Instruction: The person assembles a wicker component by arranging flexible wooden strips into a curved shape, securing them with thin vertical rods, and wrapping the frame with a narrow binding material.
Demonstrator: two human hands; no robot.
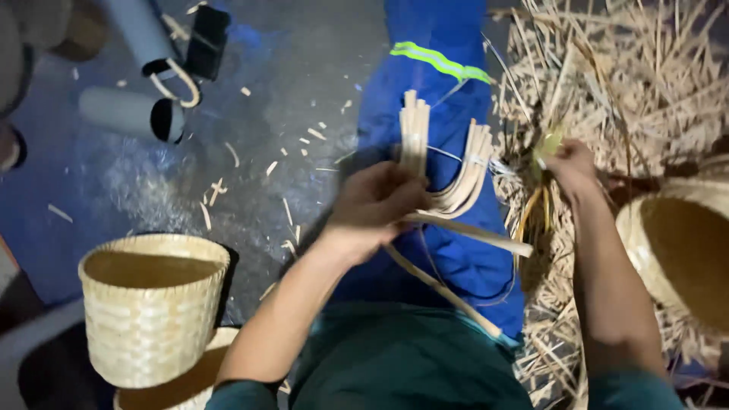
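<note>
My left hand [377,203] is closed around a bundle of pale bamboo strips [444,163] over my blue trouser leg [437,91]. The strips fan upward and curve to the right, tied with thin string; two longer strips [448,262] stick out below the hand. My right hand [568,163] reaches into the pile of loose bamboo strips [630,91] on the right, fingers pinched on a small yellowish-green piece [548,143]; what that piece is stays unclear.
A woven bamboo basket [152,307] stands at the lower left on top of another basket [182,387]. A third basket [676,243] lies at the right edge. Grey cylinders [129,112] and a dark box [206,38] lie on the chip-strewn floor at upper left.
</note>
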